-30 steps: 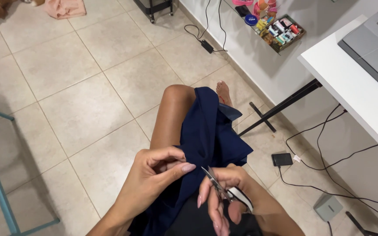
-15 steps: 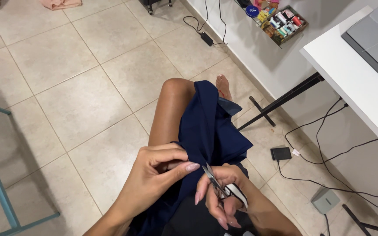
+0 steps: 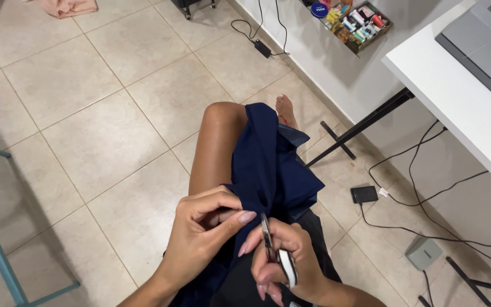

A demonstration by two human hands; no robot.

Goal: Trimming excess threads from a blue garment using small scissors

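We get one head view, looking steeply down, close over our lap at lower centre frame.

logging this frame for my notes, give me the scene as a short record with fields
left hand: left hand pinches a fold of the navy cloth
right hand: right hand holds small scissors, blades pointing up at the pinched spot
cloth: draped over the knee
floor: beige tiles, black adapter, cables
right side: white desk
top: box of small items, pink cloth
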